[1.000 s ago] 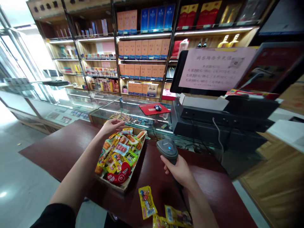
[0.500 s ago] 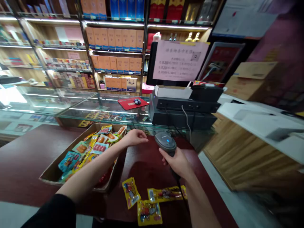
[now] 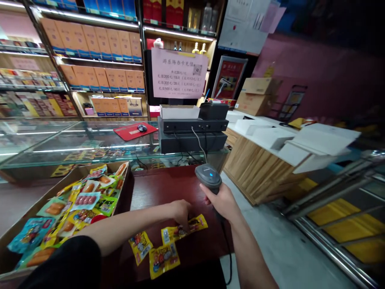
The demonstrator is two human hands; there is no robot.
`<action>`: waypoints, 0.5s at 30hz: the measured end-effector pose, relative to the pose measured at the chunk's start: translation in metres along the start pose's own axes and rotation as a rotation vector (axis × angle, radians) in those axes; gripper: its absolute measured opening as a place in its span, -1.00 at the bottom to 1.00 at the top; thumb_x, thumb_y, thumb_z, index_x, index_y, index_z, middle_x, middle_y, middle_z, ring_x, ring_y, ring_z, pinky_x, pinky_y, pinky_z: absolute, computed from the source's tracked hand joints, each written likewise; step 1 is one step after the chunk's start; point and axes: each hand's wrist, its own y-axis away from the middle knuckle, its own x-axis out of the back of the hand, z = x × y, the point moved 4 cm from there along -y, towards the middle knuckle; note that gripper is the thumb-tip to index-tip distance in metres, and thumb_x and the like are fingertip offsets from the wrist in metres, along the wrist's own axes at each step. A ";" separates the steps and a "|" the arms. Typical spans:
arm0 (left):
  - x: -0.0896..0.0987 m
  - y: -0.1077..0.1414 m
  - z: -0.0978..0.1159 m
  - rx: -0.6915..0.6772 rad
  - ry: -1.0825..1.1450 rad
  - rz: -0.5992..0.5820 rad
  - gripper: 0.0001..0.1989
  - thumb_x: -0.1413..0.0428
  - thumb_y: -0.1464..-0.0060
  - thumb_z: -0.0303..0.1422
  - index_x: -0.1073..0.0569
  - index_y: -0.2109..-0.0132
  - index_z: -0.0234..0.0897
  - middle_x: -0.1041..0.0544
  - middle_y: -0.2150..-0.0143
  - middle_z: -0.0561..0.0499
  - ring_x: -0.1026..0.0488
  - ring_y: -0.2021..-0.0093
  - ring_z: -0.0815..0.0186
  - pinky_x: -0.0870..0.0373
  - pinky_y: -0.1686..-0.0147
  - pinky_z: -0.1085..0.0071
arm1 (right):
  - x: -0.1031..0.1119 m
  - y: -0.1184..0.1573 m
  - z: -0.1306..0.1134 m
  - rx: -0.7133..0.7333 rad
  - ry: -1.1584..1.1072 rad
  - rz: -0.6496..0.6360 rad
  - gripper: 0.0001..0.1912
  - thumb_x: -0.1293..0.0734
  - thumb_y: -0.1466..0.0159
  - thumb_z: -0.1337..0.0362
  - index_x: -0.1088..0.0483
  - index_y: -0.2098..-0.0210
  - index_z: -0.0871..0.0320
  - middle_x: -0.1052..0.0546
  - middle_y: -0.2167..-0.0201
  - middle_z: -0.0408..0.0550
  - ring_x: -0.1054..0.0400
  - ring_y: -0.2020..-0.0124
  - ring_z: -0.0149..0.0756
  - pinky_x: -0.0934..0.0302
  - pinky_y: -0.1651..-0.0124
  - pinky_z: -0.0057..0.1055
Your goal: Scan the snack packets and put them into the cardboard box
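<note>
My right hand [image 3: 224, 198] is wrapped round the handle of a dark grey barcode scanner [image 3: 208, 175], whose blue light is lit. Fingers pointing down, my left hand [image 3: 182, 212] touches a long yellow snack packet [image 3: 199, 224] on the dark red table; its fingertips are partly hidden, so its grip is unclear. Two smaller yellow packets, one on the left [image 3: 140, 245] and one nearer me [image 3: 164, 259], lie beside it. At the left, under my left forearm, stands a cardboard box [image 3: 125, 180] full of colourful snack packets.
Behind the table [image 3: 150, 186] is a glass counter [image 3: 99, 138] with a red mouse pad [image 3: 129, 131] and a black register unit [image 3: 192, 138] bearing a pink sign [image 3: 179, 76]. The scanner's cable hangs past the table's right edge. A wooden cabinet [image 3: 249, 168] stands at the right.
My left hand has moved down from above the table to the long packet. That packet now lies more tilted. The view has turned right; my right hand still holds the scanner.
</note>
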 end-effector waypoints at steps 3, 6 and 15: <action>0.012 0.002 -0.022 0.118 -0.028 0.004 -0.75 -0.33 0.49 -0.31 -0.50 0.53 -0.24 -0.47 0.60 0.04 -0.42 0.55 0.29 -0.36 0.45 0.42 | 0.002 -0.003 -0.002 0.016 0.007 0.002 -0.68 -0.32 -0.15 0.01 -0.35 0.31 0.16 -0.50 0.57 -0.09 -0.39 0.65 -0.34 -0.31 0.58 -0.46; 0.030 0.010 -0.063 0.259 0.199 0.023 -0.73 -0.34 0.49 -0.32 -0.49 0.51 -0.25 -0.44 0.65 0.08 -0.38 0.63 0.31 -0.37 0.53 0.41 | -0.008 -0.009 -0.004 0.031 0.009 -0.029 -0.65 -0.31 -0.15 -0.01 -0.35 0.31 0.16 -0.48 0.61 -0.10 -0.40 0.64 -0.31 -0.31 0.59 -0.45; 0.098 0.052 -0.166 0.369 0.974 0.698 -0.60 -0.39 0.49 -0.28 -0.45 0.43 -0.33 -0.48 0.57 0.07 -0.40 0.60 0.41 -0.38 0.59 0.52 | -0.071 -0.018 -0.009 0.019 -0.034 -0.163 -0.62 -0.31 -0.15 -0.01 -0.35 0.27 0.20 -0.45 0.66 -0.15 -0.38 0.69 -0.36 -0.26 0.63 -0.52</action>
